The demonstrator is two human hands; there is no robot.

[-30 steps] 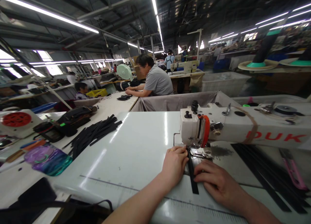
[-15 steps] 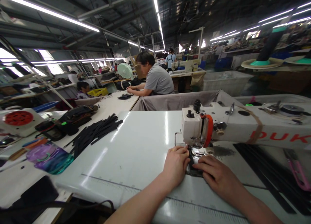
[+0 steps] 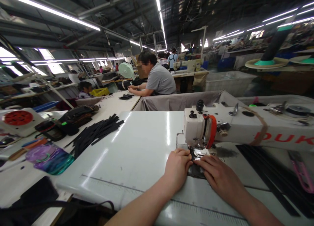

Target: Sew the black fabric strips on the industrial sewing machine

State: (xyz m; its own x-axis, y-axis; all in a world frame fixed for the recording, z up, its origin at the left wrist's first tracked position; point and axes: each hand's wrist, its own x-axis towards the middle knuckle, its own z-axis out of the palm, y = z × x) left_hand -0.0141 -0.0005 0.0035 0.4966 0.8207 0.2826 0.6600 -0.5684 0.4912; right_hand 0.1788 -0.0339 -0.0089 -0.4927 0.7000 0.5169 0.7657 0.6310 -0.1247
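A white sewing machine [image 3: 245,128] with red letters stands on the white table [image 3: 137,144]. Under its presser foot [image 3: 200,151] lies a black strap piece [image 3: 196,169], mostly hidden by my hands. My left hand [image 3: 176,169] rests on the strap's left side, fingers curled and pressed down, a ring on one finger. From the right, my right hand [image 3: 218,177] lies flat over the strap with fingers stretched toward the needle. The two hands touch at the fingertips just in front of the foot.
A pile of black straps [image 3: 95,133] lies at the table's left, beside dark bags [image 3: 73,118] and a purple-teal plastic item [image 3: 49,159]. More black strips [image 3: 270,173] and a pink tool [image 3: 303,172] lie at right. A person in grey [image 3: 157,79] sits at the bench ahead.
The long black strap that reached toward me has been drawn in under the foot; only a short piece shows now. Both hands have closed in toward the needle.
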